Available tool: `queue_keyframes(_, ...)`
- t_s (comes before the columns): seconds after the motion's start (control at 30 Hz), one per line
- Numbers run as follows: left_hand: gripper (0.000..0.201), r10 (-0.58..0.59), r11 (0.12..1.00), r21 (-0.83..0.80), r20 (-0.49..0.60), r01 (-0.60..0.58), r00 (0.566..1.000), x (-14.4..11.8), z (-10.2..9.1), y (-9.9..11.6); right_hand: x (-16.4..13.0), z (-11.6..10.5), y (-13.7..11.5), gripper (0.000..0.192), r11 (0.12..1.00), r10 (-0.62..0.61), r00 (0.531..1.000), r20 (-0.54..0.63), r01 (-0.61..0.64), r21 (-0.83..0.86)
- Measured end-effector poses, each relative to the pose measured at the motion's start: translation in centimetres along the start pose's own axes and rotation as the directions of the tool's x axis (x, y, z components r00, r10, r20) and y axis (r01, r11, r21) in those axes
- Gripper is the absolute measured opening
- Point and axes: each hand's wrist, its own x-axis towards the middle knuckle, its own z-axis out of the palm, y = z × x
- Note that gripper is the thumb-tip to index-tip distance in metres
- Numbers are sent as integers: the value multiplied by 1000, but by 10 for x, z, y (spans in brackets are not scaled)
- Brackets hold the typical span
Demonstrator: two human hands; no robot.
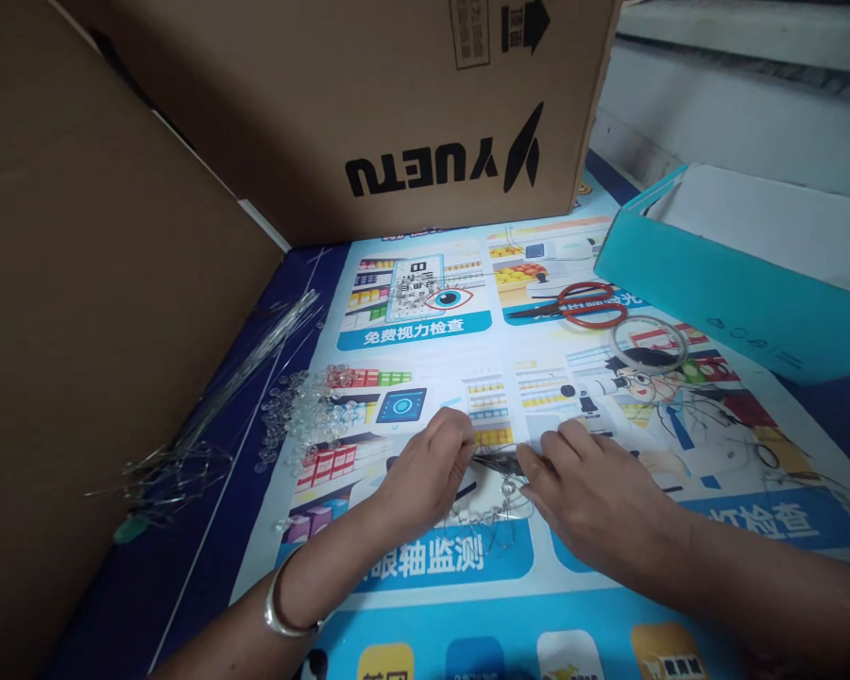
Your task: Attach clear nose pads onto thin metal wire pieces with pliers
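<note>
Near the middle of the printed sheet my left hand (435, 463) is closed in a pinch, with what looks like thin wire at its fingertips. My right hand (595, 482) is closed around dark, pointed pliers (494, 462); their handles are hidden in the palm, and the jaws point left to my left fingertips. Just below, between both hands, is a piece of wire strung with clear beads (500, 508), partly covered by my fingers. A pile of clear beads (304, 416) lies to the left of my left hand.
Long thin wires (255, 354) and a tangle of bent wire (174, 477) lie at the left. Red-handled scissors (587, 305) and a wire coil (650, 343) lie beyond my right hand. A turquoise box (737, 293) stands at right; cardboard walls (425, 104) rise behind and left.
</note>
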Motion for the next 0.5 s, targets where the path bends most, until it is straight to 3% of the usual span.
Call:
queue_keyframes(0.33,7,-11,1000,-16,12,11,1000,0,0,1,1,-1,-4,37,1000,14,1000,-14,-14,3)
queue_keyframes(0.5,8,-3,996,-85,74,10,997,0,-10,5,2,-2,-4,37,1000,2,1000,-12,-2,-16)
